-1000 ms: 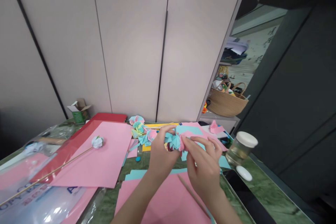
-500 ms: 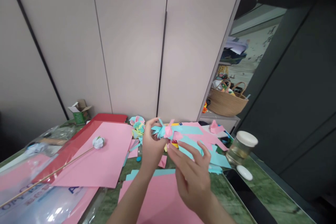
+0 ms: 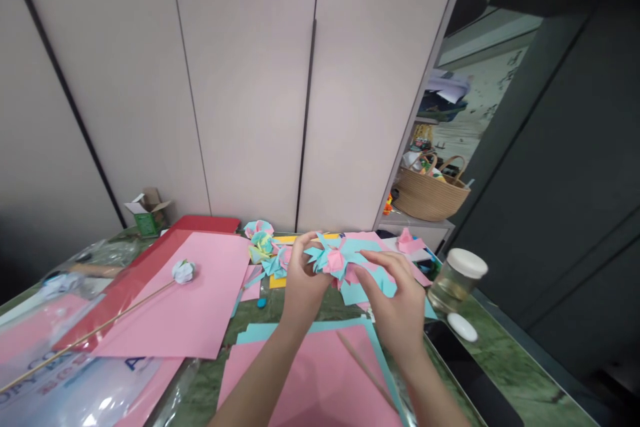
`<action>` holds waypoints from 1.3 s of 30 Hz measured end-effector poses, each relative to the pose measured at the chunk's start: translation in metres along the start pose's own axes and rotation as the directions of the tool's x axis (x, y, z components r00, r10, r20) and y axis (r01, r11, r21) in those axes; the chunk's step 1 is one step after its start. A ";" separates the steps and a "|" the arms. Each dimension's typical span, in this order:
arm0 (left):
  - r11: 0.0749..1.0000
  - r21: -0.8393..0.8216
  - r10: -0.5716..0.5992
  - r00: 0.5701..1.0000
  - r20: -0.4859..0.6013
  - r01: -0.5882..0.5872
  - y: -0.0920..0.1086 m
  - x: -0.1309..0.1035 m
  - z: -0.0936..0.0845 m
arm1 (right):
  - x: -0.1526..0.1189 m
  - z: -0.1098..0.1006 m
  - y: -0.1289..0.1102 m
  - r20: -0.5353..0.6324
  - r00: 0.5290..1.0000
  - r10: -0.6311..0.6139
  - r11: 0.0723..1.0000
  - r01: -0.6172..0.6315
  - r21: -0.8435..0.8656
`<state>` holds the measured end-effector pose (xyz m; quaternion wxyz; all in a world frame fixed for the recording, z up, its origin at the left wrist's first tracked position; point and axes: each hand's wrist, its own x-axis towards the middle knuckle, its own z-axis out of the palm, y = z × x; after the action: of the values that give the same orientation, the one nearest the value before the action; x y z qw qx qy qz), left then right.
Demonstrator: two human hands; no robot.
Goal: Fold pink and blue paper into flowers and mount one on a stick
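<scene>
My left hand (image 3: 306,283) holds a pink and turquoise paper flower (image 3: 334,259) from its left side, fingers curled behind it. On the flower's right, my right hand (image 3: 397,293) has its thumb and index finger apart at the outer petals; whether they touch is hard to tell. Below the hands lies a stack of pink sheets (image 3: 310,377) over turquoise ones, with a thin stick (image 3: 367,370) across it. More paper flowers (image 3: 261,240) sit behind, to the left of my left hand.
A white paper flower on a long stick (image 3: 184,271) rests on pink paper (image 3: 215,307) at left. At right are a lidded jar (image 3: 457,280), a white oval object (image 3: 463,327) and a black phone (image 3: 470,373). A small green box (image 3: 147,221) stands at back left.
Both hands and the flower have shifted right, and the flower's pink centre faces me more. My right hand's fingers have moved up beside the petals. The stick on the pink stack is now visible.
</scene>
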<state>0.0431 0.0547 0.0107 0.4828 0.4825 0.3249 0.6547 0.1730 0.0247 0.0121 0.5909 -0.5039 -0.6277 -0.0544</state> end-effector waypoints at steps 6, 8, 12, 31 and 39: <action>0.950 0.074 0.303 0.953 0.006 -0.303 -0.009 -0.010 0.003 | 0.004 -0.007 0.002 0.014 1.000 -0.015 0.997 0.014 0.074; 0.931 0.078 0.358 0.934 0.017 -0.358 -0.012 -0.011 0.002 | 0.005 -0.010 0.003 -0.002 0.996 -0.094 0.993 0.094 0.065; 0.922 0.076 0.378 0.925 0.026 -0.379 -0.016 -0.010 0.000 | 0.007 -0.014 0.005 -0.054 0.949 -0.310 0.950 0.311 0.017; 0.908 0.014 0.418 0.907 0.046 -0.419 -0.010 -0.011 -0.003 | 0.008 -0.018 -0.006 -0.119 0.870 -0.478 0.871 0.454 -0.187; 0.860 -0.041 0.510 0.858 0.063 -0.508 -0.009 -0.007 -0.004 | 0.006 -0.021 -0.004 0.079 0.992 -0.096 0.959 0.071 0.275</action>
<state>0.0424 0.0513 -0.0006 0.3096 0.5688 0.1607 0.7448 0.1858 0.0123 0.0251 0.6223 -0.3932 -0.6761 0.0304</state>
